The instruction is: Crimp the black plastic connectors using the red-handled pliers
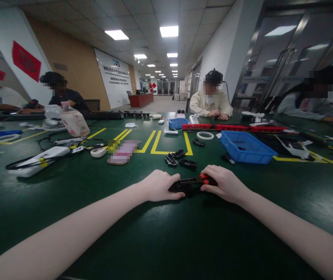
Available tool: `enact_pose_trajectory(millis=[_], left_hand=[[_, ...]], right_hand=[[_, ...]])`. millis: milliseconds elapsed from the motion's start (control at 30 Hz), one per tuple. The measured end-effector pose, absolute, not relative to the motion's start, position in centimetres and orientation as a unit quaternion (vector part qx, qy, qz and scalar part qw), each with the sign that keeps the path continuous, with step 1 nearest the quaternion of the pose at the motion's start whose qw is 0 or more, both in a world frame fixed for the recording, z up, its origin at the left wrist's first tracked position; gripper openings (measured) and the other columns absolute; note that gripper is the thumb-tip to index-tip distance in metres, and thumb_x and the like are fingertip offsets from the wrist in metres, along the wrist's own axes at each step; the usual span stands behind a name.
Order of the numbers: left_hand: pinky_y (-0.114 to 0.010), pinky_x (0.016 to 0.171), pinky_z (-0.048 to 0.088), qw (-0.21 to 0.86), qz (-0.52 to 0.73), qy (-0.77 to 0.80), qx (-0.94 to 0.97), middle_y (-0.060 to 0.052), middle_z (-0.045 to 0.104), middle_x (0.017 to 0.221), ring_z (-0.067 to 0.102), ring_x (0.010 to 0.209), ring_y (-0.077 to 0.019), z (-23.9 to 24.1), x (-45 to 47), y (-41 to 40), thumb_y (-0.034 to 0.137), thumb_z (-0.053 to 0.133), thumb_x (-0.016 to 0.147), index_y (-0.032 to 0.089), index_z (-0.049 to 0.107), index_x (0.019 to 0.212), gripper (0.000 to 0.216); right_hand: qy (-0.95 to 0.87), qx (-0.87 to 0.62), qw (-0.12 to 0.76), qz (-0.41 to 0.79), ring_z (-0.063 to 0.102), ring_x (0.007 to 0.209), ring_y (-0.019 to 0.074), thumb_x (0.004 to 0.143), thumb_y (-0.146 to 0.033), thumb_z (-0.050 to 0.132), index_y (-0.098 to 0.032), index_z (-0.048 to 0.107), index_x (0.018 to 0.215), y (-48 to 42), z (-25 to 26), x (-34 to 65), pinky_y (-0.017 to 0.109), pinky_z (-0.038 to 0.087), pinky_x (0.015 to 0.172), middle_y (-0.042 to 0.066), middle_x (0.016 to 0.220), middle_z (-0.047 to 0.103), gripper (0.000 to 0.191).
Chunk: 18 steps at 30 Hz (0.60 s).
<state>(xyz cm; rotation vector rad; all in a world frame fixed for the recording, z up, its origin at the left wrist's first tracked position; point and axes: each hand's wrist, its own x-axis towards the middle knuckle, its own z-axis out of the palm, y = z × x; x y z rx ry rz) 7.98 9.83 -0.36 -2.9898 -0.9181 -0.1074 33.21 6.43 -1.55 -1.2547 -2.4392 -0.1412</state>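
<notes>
My left hand (161, 186) is closed around a black plastic part (180, 186) just above the green tabletop. My right hand (225, 185) grips pliers (196, 180) with red-and-black handles. The dark jaws of the pliers point left and meet the black part; whether they bite on it I cannot make out. Just beyond my hands lie several similar black parts (188, 163), some showing silvery bits. A small black piece (227, 158) rests against the near side of a blue tray (246, 153) at the right.
Left of the parts are a phone (123, 152), a tape roll (98, 152) and a white device (42, 160) with a black cable. Farther back stand a bottle (74, 119), a smaller blue tray (178, 124) and red strips (230, 127). Several people sit around the table.
</notes>
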Motion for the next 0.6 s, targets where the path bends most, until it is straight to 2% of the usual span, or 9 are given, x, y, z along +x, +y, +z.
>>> enact_pose_trajectory(millis=[100,233,467,600], left_hand=[[-0.022,0.047,0.034,0.008,-0.038,-0.288,-0.957,0.000,0.063,0.065,0.062,0.055,-0.0179,-0.4,8.0,9.8,0.056,0.051,0.087,0.020,0.053,0.089,0.036],[-0.022,0.048,0.035,0.010,-0.044,-0.283,-0.958,0.000,0.064,0.067,0.062,0.056,-0.0173,-0.5,7.9,9.9,0.056,0.050,0.088,0.020,0.052,0.091,0.036],[-0.023,0.049,0.036,0.017,-0.046,-0.291,-0.955,0.000,0.065,0.067,0.063,0.057,-0.0188,-0.7,7.9,10.0,0.058,0.049,0.087,0.021,0.053,0.092,0.038],[-0.022,0.049,0.035,0.020,-0.043,-0.293,-0.955,-0.001,0.065,0.067,0.064,0.058,-0.0186,-0.6,7.9,9.9,0.058,0.049,0.088,0.020,0.053,0.094,0.038]], right_hand=[[-0.873,-0.444,0.194,-0.056,0.056,0.074,0.0182,0.094,-0.039,0.044,-0.018,0.056,0.087,6.2,-1.4,32.9,0.031,0.044,0.063,0.007,0.086,0.062,0.026],[-0.875,-0.436,0.199,-0.065,0.054,0.073,0.0180,0.098,-0.032,0.031,-0.017,0.056,0.087,6.1,-1.5,32.4,0.032,0.042,0.065,0.008,0.086,0.061,0.031],[-0.879,-0.422,0.210,-0.073,0.052,0.078,0.0196,0.098,-0.027,0.029,-0.017,0.057,0.082,5.9,-1.4,31.4,0.034,0.044,0.070,0.008,0.082,0.061,0.034],[-0.877,-0.423,0.214,-0.077,0.052,0.076,0.0198,0.098,-0.027,0.029,-0.018,0.058,0.083,5.9,-1.3,31.5,0.034,0.045,0.068,0.008,0.081,0.061,0.034]])
